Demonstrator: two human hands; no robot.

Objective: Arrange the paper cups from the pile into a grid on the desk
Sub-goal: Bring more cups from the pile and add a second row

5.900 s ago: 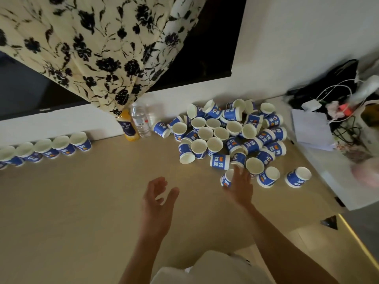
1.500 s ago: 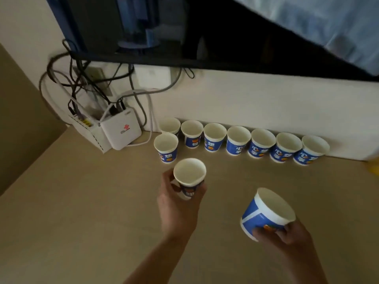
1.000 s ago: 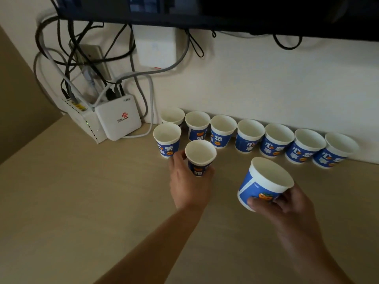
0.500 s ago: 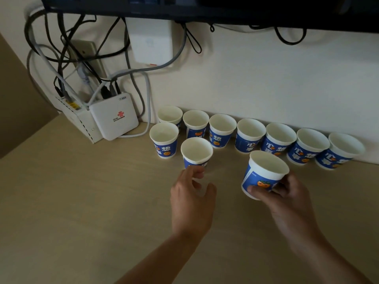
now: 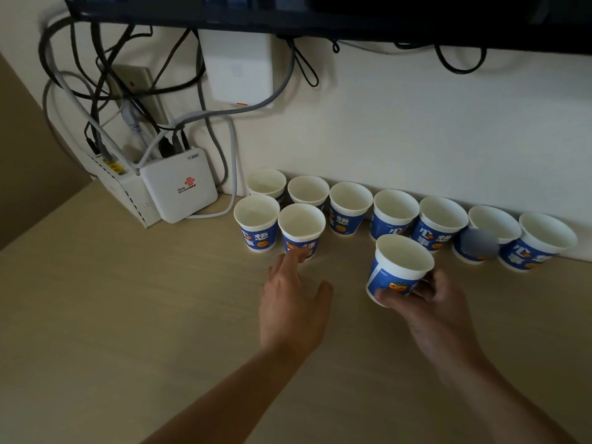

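Note:
Several blue-and-white paper cups stand upright in a back row [image 5: 395,211] along the wall on the wooden desk [image 5: 128,315]. In front of that row stand two more cups, one at the left [image 5: 256,224] and one beside it [image 5: 301,230]. My left hand [image 5: 293,302] has its fingers extended, and a fingertip touches the lower front of the second front cup. My right hand [image 5: 435,306] grips another paper cup [image 5: 398,267] by its lower part, tilted, just above the desk and in front of the back row.
A white router box [image 5: 179,187] and a second white device [image 5: 120,184] lean against the wall at the left, with a tangle of cables [image 5: 128,100] above. A dark screen edge [image 5: 320,17] overhangs the top. The desk's left side meets a tan wall.
My left hand set its cup down as the second cup of the front row, let go and now only touches it. My right hand brought its cup forward and lower.

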